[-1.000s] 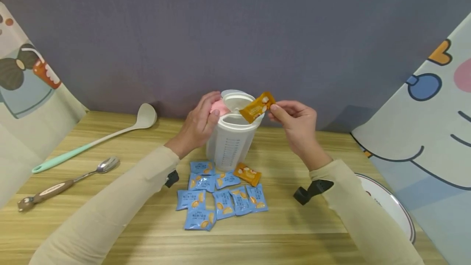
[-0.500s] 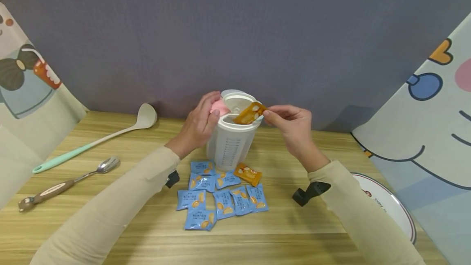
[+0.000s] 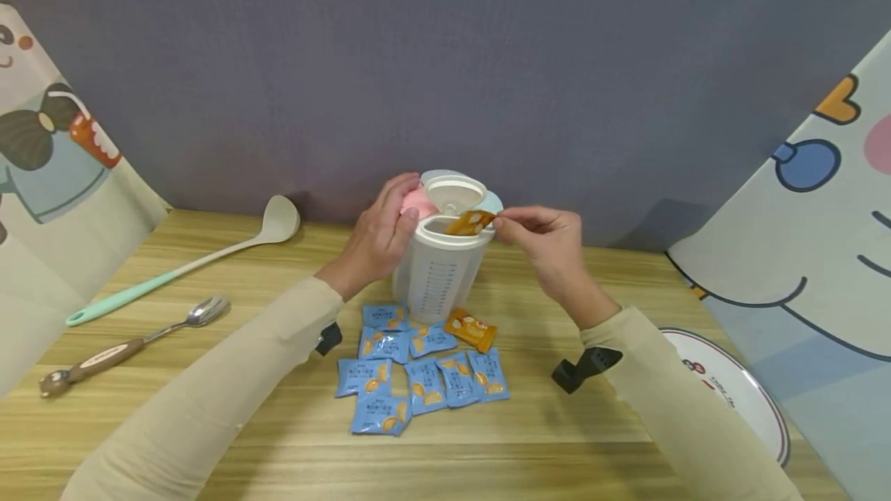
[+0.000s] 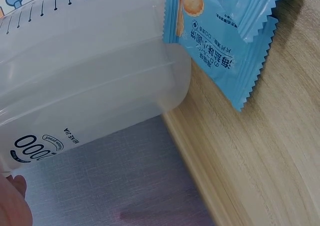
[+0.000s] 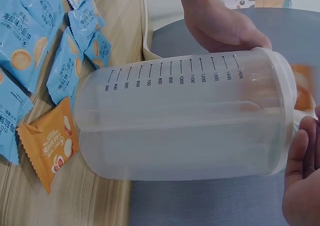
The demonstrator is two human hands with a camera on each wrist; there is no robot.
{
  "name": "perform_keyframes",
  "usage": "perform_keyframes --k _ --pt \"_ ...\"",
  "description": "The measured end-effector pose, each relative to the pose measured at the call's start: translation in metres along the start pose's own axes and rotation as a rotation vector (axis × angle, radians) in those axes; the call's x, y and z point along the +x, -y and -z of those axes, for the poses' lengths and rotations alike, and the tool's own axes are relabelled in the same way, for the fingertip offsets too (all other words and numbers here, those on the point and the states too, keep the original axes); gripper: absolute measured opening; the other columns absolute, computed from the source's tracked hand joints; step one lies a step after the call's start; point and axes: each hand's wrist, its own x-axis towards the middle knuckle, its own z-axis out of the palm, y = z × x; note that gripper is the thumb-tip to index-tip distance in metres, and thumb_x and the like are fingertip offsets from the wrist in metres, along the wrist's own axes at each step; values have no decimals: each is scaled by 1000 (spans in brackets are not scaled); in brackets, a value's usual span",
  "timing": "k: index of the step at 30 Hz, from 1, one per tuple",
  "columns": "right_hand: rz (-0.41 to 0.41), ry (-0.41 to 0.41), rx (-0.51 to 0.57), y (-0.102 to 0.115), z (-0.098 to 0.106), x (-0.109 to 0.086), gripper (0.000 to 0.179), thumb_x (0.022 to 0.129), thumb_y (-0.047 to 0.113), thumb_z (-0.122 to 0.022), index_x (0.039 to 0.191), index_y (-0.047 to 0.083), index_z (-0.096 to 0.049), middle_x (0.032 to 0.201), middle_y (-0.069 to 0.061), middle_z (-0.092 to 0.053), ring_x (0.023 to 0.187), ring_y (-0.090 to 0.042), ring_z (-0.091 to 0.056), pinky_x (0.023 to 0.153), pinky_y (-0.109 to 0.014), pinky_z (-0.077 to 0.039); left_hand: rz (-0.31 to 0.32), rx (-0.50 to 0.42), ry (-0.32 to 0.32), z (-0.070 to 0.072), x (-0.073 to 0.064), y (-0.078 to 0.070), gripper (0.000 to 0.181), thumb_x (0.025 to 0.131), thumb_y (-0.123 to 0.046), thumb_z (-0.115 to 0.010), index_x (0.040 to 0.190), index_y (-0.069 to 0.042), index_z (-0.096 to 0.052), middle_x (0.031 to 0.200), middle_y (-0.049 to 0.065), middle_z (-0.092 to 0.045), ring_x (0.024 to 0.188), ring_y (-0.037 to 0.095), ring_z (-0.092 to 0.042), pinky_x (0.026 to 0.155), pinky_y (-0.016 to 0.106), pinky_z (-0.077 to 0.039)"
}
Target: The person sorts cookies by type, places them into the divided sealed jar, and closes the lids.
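Observation:
A translucent measuring container point(image 3: 440, 277) with a white rim stands upright near the back wall. My left hand point(image 3: 376, 234) grips its upper left side, fingers and thumb around a pink flap lid point(image 3: 420, 202). Between right thumb and fingers, my right hand point(image 3: 548, 244) pinches an orange snack packet point(image 3: 466, 223), whose far end dips into the front opening. A second orange packet point(image 3: 471, 329) lies at the container's foot. Several blue snack packets point(image 3: 381, 414) are spread in front of it. In the right wrist view the held packet is blurred and partly behind the rim.
A ladle point(image 3: 278, 220) with a mint handle and a spork-like utensil point(image 3: 205, 310) with a brown handle lie on the left. At the right is a white plate point(image 3: 731, 385), partly hidden under the right sleeve. A grey wall point(image 3: 445, 60) rises behind the table.
My right hand has moved left and down, bringing the orange packet from above the container into its front opening. The left hand keeps its hold on the container.

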Motion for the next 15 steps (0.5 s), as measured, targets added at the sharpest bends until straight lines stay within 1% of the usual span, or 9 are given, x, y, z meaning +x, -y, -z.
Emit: perform_keyframes --k 4,10,15 --pt "-9 -1 8 -2 1 -2 11 77 -5 -74 87 -10 -71 74 -12 -69 61 -16 -63 61 -30 -55 4 -4 -3 0 0 -1 51 97 -29 -30 132 8 -41 138 20 -41 124 32 -44 96 48 -40" --pt "13 -3 9 -7 7 -4 16 78 -3 -74 88 -14 -69 75 -14 -69 61 -17 -62 61 -29 -54 14 -7 -3 0 0 -2 52 97 -29 -31 132 8 -41 138 21 -41 125 31 -42 97 48 -39" --pt "7 -14 1 -10 12 -7 16 78 -4 -73 88 -15 -68 74 -11 -69 61 -16 -62 61 -28 -54 18 -5 -3 -1 0 -2 52 97 -29 -30 132 8 -40 138 21 -41 125 31 -43 97 48 -40"
